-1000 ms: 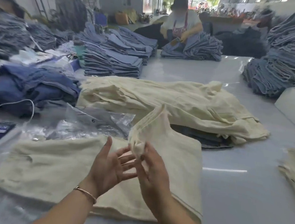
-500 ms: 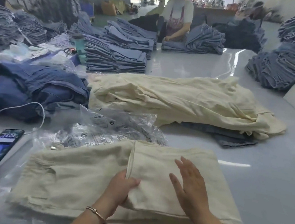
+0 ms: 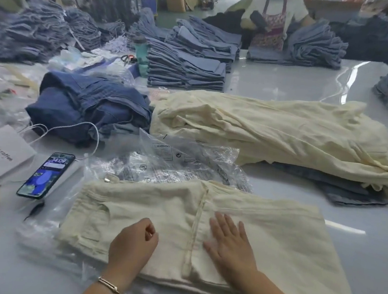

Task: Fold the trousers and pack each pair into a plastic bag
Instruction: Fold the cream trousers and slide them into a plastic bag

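The folded cream trousers (image 3: 240, 226) lie on the counter (image 3: 357, 231), just in front of the crumpled plastic bags (image 3: 182, 167); the right hand (image 3: 229, 241) presses flat on them, fingers straight and spread; the left hand (image 3: 133, 242) rests on the cloth (fingers curled, gripping nothing); a lit phone (image 3: 46, 175) lies to the left.

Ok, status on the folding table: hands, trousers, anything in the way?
Right hand flat on the cream trousers. Left hand curled on them, holding nothing. Not bagged; plastic bags lie just beyond. Phone off left.
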Demonstrator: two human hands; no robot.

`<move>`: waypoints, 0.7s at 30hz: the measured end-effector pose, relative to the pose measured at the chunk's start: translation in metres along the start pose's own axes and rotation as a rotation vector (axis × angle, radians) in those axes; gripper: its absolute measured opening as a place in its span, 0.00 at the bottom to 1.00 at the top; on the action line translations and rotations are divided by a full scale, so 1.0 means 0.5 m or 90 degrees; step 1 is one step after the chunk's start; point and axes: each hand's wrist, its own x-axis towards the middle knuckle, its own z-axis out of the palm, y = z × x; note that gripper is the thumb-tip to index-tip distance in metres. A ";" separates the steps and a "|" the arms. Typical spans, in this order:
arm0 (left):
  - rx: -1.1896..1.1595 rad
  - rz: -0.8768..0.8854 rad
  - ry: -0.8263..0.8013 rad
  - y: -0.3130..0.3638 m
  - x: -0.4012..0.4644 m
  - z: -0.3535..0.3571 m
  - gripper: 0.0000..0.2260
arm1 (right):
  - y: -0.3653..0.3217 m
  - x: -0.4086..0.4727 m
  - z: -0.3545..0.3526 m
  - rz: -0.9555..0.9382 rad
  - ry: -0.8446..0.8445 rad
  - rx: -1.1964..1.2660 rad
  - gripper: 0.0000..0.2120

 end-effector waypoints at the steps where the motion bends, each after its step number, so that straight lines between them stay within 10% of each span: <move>1: 0.005 -0.008 0.058 -0.018 0.005 -0.018 0.07 | -0.008 0.005 0.001 0.019 0.002 0.001 0.31; 13: 0.041 -0.315 0.134 -0.218 0.068 -0.114 0.38 | -0.070 0.015 0.031 0.042 0.054 0.027 0.36; 21: -0.141 -0.375 0.062 -0.257 0.120 -0.124 0.38 | -0.078 0.010 0.019 0.049 0.053 0.024 0.36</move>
